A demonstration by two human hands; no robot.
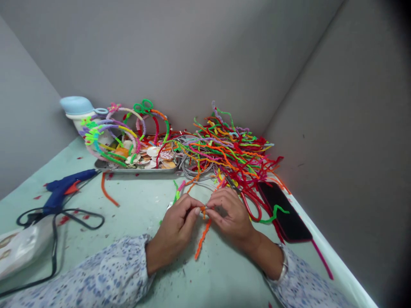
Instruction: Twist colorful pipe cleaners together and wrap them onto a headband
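Observation:
My left hand (178,224) is closed in a pinch on an orange pipe cleaner (202,242), with thumb and forefinger at a small twisted bit. Facing it, my right hand (230,216) pinches the same spot, close to the left fingertips. A loose orange length hangs down towards me between the hands. Whether a thin wire runs through the pinch, I cannot tell. Red-handled scissors (259,209) lie just beyond my right hand, partly under the pile. Behind my hands lies a coil of grey wire (189,169).
A heap of coloured pipe cleaners (231,149) stands at the back. Left of it, a metal tray (138,170) holds shells and wrapped hoops (111,128), beside a white bottle with a blue lid (77,106). A blue glue gun (61,190) with a cord lies left; a phone (287,214) lies right.

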